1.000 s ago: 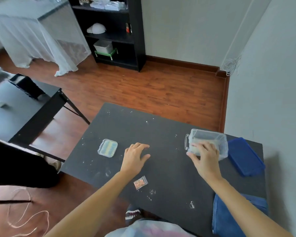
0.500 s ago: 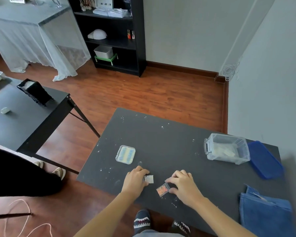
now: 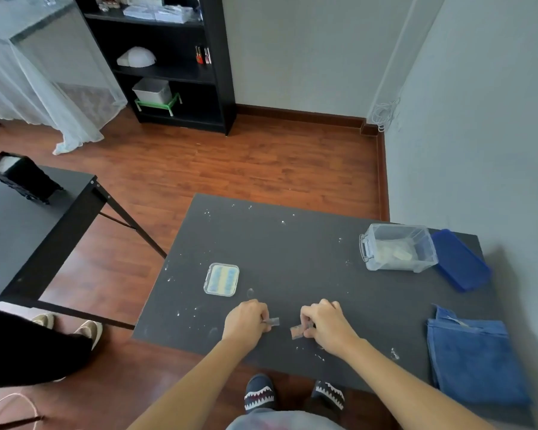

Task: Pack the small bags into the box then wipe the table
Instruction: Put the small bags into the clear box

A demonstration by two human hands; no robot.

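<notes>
On the dark table (image 3: pixel 292 249), near its front edge, my left hand (image 3: pixel 246 321) pinches a small clear bag (image 3: pixel 272 321). Beside it, my right hand (image 3: pixel 325 324) pinches a small bag with orange contents (image 3: pixel 296 332). A larger clear bag with blue and yellow contents (image 3: pixel 221 279) lies flat to the left of centre. The clear plastic box (image 3: pixel 398 247) stands open at the back right with pale bags inside. Its blue lid (image 3: pixel 460 263) leans beside it. A folded blue cloth (image 3: pixel 472 358) lies at the front right.
White specks and crumbs are scattered over the table. A second black table (image 3: pixel 28 218) with a black tray stands to the left. Another person's legs and shoes (image 3: pixel 84 330) are by the left table. A wall runs along the right.
My right hand left the box and came to the front edge, where it took the orange bag. My left hand slid back and picked up the small clear bag. The camera view shifted.
</notes>
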